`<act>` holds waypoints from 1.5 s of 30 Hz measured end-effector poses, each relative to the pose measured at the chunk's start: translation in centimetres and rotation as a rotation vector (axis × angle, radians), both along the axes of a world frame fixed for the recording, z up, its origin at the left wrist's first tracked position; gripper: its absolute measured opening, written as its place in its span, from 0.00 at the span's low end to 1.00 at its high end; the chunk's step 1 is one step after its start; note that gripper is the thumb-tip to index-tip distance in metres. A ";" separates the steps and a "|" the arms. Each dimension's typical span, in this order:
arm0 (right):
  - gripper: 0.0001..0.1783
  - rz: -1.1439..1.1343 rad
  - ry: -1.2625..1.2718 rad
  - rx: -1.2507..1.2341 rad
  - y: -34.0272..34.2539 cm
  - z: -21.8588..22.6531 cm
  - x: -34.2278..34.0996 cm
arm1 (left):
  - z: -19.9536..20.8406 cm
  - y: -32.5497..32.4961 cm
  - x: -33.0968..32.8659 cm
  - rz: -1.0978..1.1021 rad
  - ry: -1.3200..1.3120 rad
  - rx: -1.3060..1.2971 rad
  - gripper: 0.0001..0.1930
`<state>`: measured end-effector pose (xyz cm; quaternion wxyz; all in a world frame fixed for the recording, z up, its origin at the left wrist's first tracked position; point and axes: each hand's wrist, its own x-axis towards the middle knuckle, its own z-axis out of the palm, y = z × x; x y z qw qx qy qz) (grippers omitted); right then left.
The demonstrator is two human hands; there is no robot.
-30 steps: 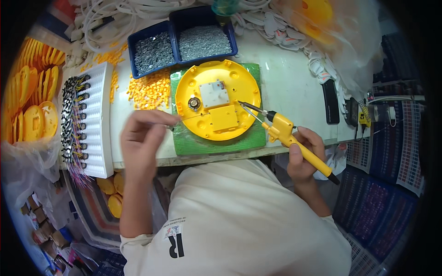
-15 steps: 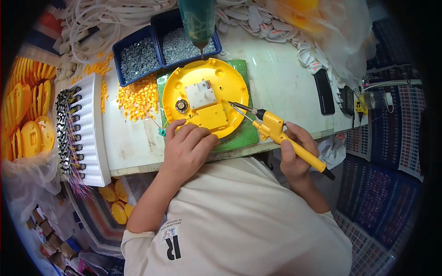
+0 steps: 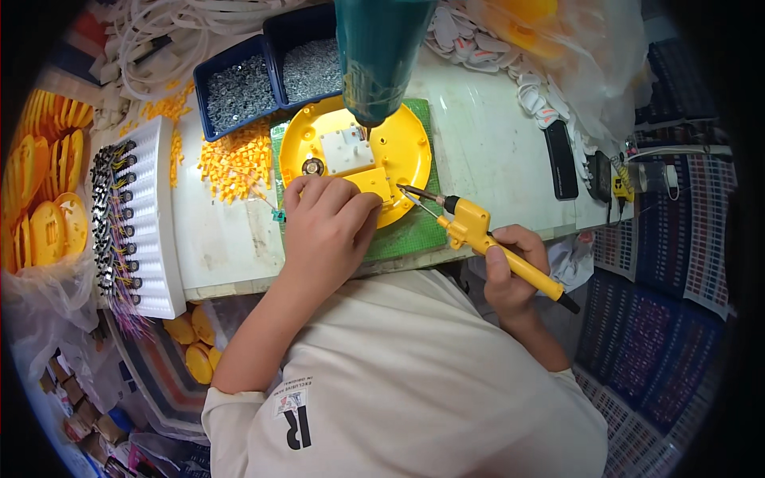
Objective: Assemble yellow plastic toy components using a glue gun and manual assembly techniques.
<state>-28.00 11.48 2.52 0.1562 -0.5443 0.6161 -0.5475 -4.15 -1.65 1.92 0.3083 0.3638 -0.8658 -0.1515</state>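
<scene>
A round yellow plastic shell (image 3: 412, 151) lies on a green mat (image 3: 426, 231). Inside it sit a white box-shaped module (image 3: 343, 153), a small round speaker-like part (image 3: 313, 166) and a yellow rectangular box (image 3: 368, 183). My left hand (image 3: 328, 223) rests over the shell's near side with bent fingers drawn together at the yellow box; its fingertips, and whatever they pinch, are hidden. My right hand (image 3: 510, 279) grips a yellow soldering iron (image 3: 470, 223) with a solder feed tube. Its tip reaches into the shell, at the right end of the yellow box.
Overhead hangs a teal electric screwdriver (image 3: 378, 56), covering part of the shell. Blue bins (image 3: 279, 99) of small metal parts stand behind. Orange pieces (image 3: 235, 163) and a white foam tray (image 3: 163, 231) of wired parts lie left. A black phone-like slab (image 3: 562, 159) lies right.
My left hand has moved up over the shell's near edge, its fingers now more bent. The screwdriver appears larger and lower, covering more of the shell. The soldering iron has barely shifted.
</scene>
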 end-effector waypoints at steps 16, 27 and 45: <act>0.13 0.147 0.144 0.106 1.1 0.3 -0.5 | -0.2 -0.1 -1.3 0.050 -0.135 -0.058 0.06; 0.10 0.072 0.118 0.056 0.5 0.2 0.0 | -0.1 -0.1 -1.6 0.062 -0.155 -0.062 0.05; 0.16 0.043 -0.079 0.110 1.0 -0.1 0.4 | -0.1 -0.1 -1.8 0.072 -0.173 -0.070 0.06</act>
